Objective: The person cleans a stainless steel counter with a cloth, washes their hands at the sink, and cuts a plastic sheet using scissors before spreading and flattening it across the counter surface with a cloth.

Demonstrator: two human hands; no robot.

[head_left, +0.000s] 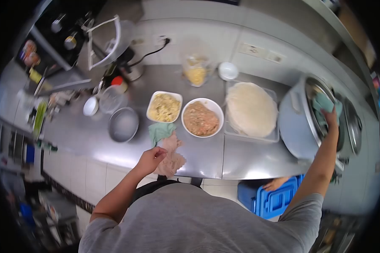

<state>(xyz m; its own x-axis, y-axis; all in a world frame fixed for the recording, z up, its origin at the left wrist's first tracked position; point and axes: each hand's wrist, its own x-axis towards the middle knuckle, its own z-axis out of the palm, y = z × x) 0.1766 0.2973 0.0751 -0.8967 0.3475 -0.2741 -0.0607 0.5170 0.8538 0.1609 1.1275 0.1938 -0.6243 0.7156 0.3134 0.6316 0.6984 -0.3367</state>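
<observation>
My right hand (pixel 331 117) reaches far to the right and grips a green cloth (pixel 323 103) at the mouth of a big metal pot (pixel 294 122). My left hand (pixel 153 160) is above the counter's front edge, thumb and fingers drawn together. Beside its fingertips, and partly behind them, lies a crumpled pink cloth (pixel 172 157); whether the fingers pinch it is unclear. A second green cloth (pixel 161 131) touches the pink one's top. Beyond are a white bowl of minced filling (pixel 201 119), a square dish of yellow chopped filling (pixel 165 107), and round wrappers (pixel 252 110) stacked in a clear tray (pixel 233 133).
A grey metal bowl (pixel 123 124) and a small white bowl (pixel 90 106) stand on the left. A bag of yellow food (pixel 196 75) and another white bowl (pixel 228 71) sit near the wall. A lid (pixel 352 126) leans right of the pot. Below is a blue bin (pixel 278 198), another person's hand (pixel 276 184) above it.
</observation>
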